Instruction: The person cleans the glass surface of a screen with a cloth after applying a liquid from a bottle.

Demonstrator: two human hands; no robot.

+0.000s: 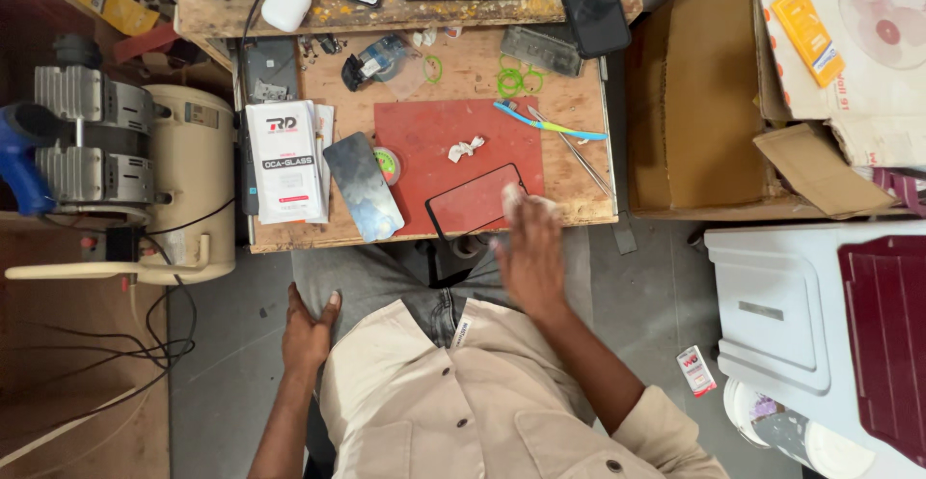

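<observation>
Right grip (529, 259) on cloth (514, 199) atop glass panel (473, 201)

The left hand (309, 329) rests low at the person's left side, palm down and fingers together, lying flat on the thigh with the thumb spread toward the body; its forearm runs bare and straight back toward the bottom edge of the view. The right hand (529, 257) reaches forward, back of the hand up, blurred, the fingers curled round something pale and soft at their tips. The right forearm slants back and outward to a bent elbow, where a rolled beige sleeve begins.
</observation>
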